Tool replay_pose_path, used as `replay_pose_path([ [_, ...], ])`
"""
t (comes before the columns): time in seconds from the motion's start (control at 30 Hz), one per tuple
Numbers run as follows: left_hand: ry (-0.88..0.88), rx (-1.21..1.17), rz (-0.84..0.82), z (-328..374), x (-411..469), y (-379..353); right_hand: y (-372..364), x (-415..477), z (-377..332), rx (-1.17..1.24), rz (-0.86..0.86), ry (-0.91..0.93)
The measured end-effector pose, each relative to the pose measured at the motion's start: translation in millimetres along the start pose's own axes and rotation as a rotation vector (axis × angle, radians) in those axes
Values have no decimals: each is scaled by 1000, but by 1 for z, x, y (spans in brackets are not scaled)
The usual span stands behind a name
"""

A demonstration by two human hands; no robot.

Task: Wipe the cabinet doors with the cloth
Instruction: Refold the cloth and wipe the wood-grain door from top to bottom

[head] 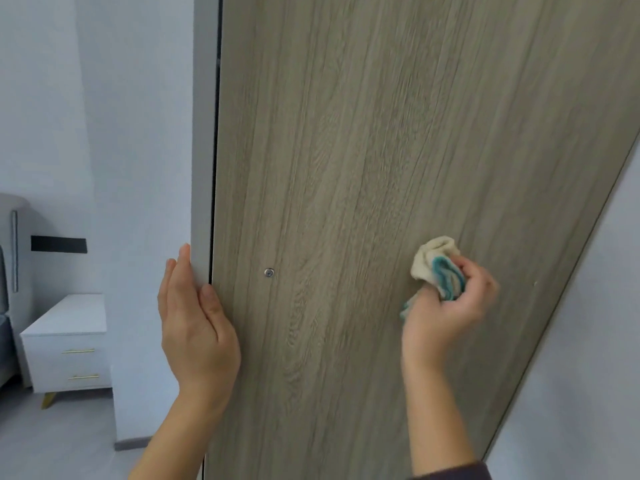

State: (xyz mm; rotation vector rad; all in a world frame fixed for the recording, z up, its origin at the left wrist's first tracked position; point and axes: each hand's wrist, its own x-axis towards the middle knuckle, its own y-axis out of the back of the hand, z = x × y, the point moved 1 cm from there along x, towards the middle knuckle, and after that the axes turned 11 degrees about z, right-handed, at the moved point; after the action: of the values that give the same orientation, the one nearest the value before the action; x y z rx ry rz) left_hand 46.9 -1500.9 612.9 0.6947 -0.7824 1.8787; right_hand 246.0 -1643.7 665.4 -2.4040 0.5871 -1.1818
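Against the cabinet door, right hand clutches the cloth; left hand flat, open.

Soft even daylight, slight blur, wide-angle bending

A white nightstand stands at the far left on a grey floor, with two drawers, each with a slim gold handle, and a gold leg showing below. Behind it rises a pale wall bearing a black horizontal strip. A grey upholstered headboard shows at the left edge.
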Motion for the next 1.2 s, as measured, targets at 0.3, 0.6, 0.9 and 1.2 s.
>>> replay_pose_path([
  [0.3,-2,21,13,0,-1,0,23,-3,25,-30,-123,124],
  [0.6,-1,23,34,3,-1,0,36,10,50,-55,-134,129],
  [0.9,16,22,20,0,0,1,47,120,110,-393,147,-82],
  [1.2,5,8,23,2,0,1,38,79,76,-252,95,-127],
])
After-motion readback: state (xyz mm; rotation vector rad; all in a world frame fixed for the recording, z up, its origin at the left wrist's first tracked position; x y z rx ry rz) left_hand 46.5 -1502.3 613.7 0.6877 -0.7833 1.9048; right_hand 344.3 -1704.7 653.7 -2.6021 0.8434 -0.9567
